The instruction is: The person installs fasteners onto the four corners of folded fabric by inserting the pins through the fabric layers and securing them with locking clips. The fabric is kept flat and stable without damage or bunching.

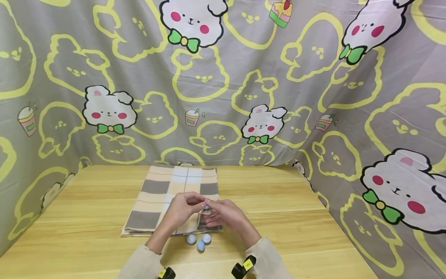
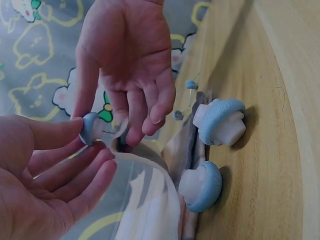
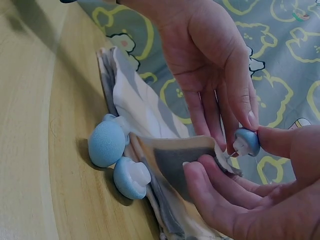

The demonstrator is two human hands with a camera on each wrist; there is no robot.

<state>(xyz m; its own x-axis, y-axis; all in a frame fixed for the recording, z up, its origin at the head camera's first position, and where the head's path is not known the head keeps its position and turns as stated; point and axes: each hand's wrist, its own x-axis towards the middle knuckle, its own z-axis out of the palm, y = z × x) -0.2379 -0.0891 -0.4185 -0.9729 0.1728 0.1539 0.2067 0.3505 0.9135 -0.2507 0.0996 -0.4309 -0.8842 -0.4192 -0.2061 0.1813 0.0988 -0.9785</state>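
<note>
A folded plaid cloth [image 1: 144, 201], checked in beige, grey and white, lies on the table. Between both hands is a blue mushroom-shaped pin [image 3: 247, 142], its thin needle pointing at a raised corner of the cloth. My left hand [image 1: 182, 209] pinches the pin's round cap between thumb and fingers. From the other side, my right hand [image 1: 228, 213] holds the cloth corner with its fingers, and its thumb touches the cap. Whether the needle passes through the fabric I cannot tell. Three similar pins [image 1: 200, 245] stand close together before the cloth's front edge.
The wooden table [image 1: 278, 240] extends to both sides. A grey curtain [image 1: 223, 97] with cartoon prints encloses its back and sides. Beyond the cloth's edge, small blue pieces [image 2: 191, 84] show in the left wrist view.
</note>
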